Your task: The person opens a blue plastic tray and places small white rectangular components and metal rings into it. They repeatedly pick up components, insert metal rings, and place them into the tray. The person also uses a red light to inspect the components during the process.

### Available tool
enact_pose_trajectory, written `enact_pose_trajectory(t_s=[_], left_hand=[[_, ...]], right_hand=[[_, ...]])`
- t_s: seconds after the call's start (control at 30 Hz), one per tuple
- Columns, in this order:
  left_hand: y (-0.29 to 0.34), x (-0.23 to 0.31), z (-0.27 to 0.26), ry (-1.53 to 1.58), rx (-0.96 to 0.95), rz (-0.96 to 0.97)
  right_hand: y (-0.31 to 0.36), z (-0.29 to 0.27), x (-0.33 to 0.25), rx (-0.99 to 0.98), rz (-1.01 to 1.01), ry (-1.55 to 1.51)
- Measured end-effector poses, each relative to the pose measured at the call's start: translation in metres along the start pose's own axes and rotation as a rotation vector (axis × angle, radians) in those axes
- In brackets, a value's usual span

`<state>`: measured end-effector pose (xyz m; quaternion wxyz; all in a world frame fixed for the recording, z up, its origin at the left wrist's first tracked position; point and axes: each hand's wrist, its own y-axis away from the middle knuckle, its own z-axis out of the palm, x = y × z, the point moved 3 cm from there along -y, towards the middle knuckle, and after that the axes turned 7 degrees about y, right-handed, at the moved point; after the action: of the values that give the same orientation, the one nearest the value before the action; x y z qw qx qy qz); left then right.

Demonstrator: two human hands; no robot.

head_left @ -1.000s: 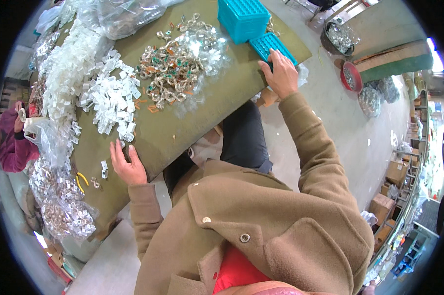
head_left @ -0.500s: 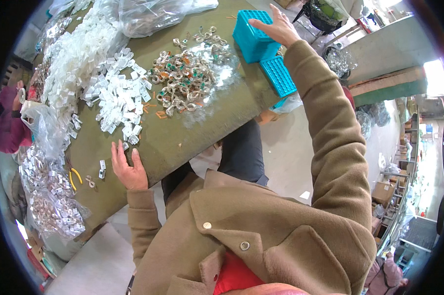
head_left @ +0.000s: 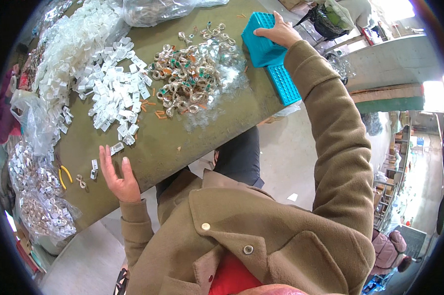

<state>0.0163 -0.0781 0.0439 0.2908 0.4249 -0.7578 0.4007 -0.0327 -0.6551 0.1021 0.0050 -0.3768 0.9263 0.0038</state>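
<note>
A tall stack of teal plastic trays [head_left: 262,49] with dimpled tops stands at the table's far right corner. My right hand [head_left: 281,33] grips its top, thumb across the upper face and fingers at the right side. Against the stack's near side lies a separate teal tray [head_left: 285,84]. My left hand [head_left: 119,178] is open over the table's near edge, its fingers apart and nothing in it. Near its fingertips is a small white plastic piece [head_left: 117,148]. Beyond it spreads a pile of white rectangular pieces [head_left: 116,93].
Mid-table lies a heap of coiled clear cords [head_left: 187,81] with green and orange bits. Yellow-handled pliers [head_left: 64,177] rest at left beside a filled clear bag [head_left: 40,196]. Another plastic bag [head_left: 153,11] sits at the far edge. Another person [head_left: 386,250] is at lower right.
My right hand has lowered and closed on the top of the tray stack. My left hand has shifted left, its fingers spread wider. The view has also shifted slightly.
</note>
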Motion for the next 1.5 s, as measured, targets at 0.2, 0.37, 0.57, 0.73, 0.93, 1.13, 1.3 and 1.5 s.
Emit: enact_pose_trajectory(t_s=[0.2,0.37,0.57,0.73,0.93,1.13,1.3,1.5], left_hand=[[-0.020,0.057,0.007,0.632,-0.108,-0.295],[-0.054,0.124,0.060,0.927,-0.458,-0.370],[-0.111,0.159,0.169,1.271,-0.713,-0.607],[-0.154,0.167,0.256,1.419,-0.719,-0.769],[-0.170,0.175,0.333,1.310,-0.647,-0.961],[-0.176,0.183,0.361,1.236,-0.603,-0.907],[-0.182,0.186,0.361,1.236,-0.556,-0.893],[-0.192,0.202,0.373,1.200,-0.707,-0.832]], right_hand=[[0.005,-0.006,-0.008,0.022,-0.020,-0.019],[0.007,-0.009,-0.010,0.014,0.022,-0.012],[0.014,-0.017,-0.016,0.025,0.035,-0.052],[0.020,-0.022,-0.018,0.016,0.063,-0.090],[0.015,-0.019,-0.010,0.004,0.119,-0.117],[0.011,-0.011,-0.004,0.040,0.084,-0.120],[0.010,-0.014,0.002,0.024,0.088,-0.180],[0.011,-0.019,0.011,0.007,0.093,-0.391]])
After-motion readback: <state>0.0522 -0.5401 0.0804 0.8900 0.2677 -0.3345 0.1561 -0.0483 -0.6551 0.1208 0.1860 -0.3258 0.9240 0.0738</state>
